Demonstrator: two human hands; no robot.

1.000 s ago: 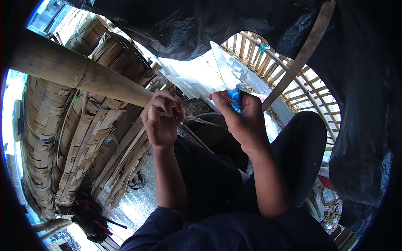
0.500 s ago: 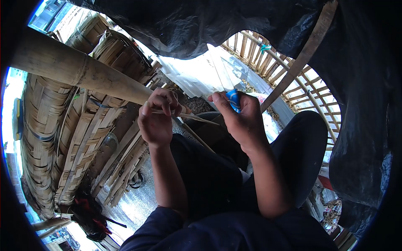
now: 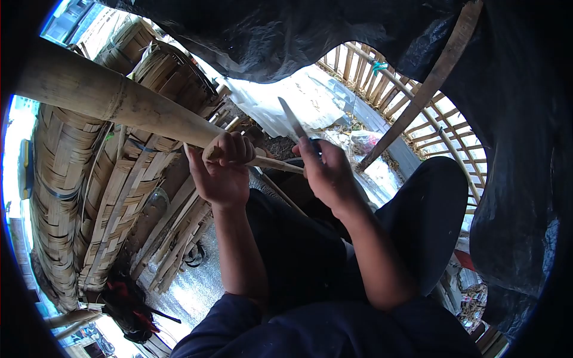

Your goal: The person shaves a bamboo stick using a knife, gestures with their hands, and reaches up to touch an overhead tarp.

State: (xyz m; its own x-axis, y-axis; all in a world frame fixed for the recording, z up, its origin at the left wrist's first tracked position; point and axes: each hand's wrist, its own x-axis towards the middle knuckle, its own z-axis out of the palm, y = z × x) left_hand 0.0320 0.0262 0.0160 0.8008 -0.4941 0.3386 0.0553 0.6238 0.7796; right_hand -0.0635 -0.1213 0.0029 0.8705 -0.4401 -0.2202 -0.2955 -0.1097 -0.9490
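My left hand [image 3: 224, 170] is wrapped round a pale bamboo strip [image 3: 277, 164], its thumb raised to the left. The strip runs out of the fist to the right and ends near my right hand [image 3: 325, 173]. My right hand is closed on the handle of a knife [image 3: 291, 118], whose blade points up and to the left. Most of the knife's handle is hidden by the fingers. Blade and strip are apart.
A thick bamboo pole [image 3: 149, 110] slants in from the left above woven bamboo baskets [image 3: 65, 179]. Split bamboo pieces [image 3: 179, 244] lie left of my legs. Black plastic sheeting [image 3: 513, 149] hangs at the right, beside a slanting wooden slat [image 3: 427, 89] and a bamboo lattice [image 3: 447, 134].
My left hand has turned and closed round the strip. My right hand has moved left and slightly down, with the knife blade now lower and tilted further left.
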